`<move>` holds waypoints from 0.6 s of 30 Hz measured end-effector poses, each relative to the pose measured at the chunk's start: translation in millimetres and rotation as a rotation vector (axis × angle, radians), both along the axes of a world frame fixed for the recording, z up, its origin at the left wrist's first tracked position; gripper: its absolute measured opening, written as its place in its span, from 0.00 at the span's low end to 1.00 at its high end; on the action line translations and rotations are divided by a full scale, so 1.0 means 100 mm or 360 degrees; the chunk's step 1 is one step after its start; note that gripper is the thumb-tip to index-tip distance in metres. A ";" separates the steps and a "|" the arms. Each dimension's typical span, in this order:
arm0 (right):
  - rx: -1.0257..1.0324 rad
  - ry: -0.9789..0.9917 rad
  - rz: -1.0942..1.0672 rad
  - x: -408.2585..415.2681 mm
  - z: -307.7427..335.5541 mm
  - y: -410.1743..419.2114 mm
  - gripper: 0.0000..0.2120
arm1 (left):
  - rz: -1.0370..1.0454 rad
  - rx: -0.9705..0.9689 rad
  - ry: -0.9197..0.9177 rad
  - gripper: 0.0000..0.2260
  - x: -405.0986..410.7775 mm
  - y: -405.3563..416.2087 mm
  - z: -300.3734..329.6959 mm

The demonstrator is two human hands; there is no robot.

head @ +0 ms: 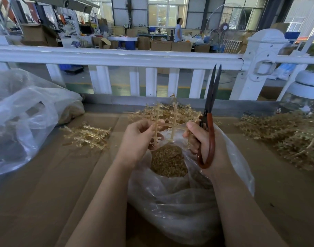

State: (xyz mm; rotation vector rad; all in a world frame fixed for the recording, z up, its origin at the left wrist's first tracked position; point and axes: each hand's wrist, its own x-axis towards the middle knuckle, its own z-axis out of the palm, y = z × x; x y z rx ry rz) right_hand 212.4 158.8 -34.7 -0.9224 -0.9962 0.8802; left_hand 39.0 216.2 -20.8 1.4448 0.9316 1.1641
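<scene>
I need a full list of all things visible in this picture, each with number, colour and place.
cardboard: one layer, brown, covers the work surface
open bag: one, clear, on the cardboard, nearest the camera
small pieces: many, tan, inside the open bag
plastic frame: one, golden tan, held above the open bag
scissors: one pair, black blades, red-brown handles, tips pointing up
left pile: one, golden tan frames, on the cardboard at the left
right pile: one, tan sprigs, on the cardboard at the right
large bag: one, clear, far left
railing: one, white, behind the work surface
left hand: one, grips the plastic frame
right hand: one, holds the scissors, pinches the plastic frame
</scene>
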 end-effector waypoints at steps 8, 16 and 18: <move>-0.0003 -0.0015 -0.0056 -0.04 0.03 -0.01 0.05 | -0.0540 -0.0340 -0.0420 0.27 -0.06 -0.01 0.05; 0.0073 -0.0003 -0.0023 -0.02 -0.02 0.01 0.10 | -0.0483 -0.0094 -0.0346 0.08 -0.03 -0.02 0.02; 0.0110 0.0057 -0.0003 -0.01 -0.03 0.03 0.14 | -0.0367 0.0014 -0.0471 0.09 -0.02 -0.02 0.02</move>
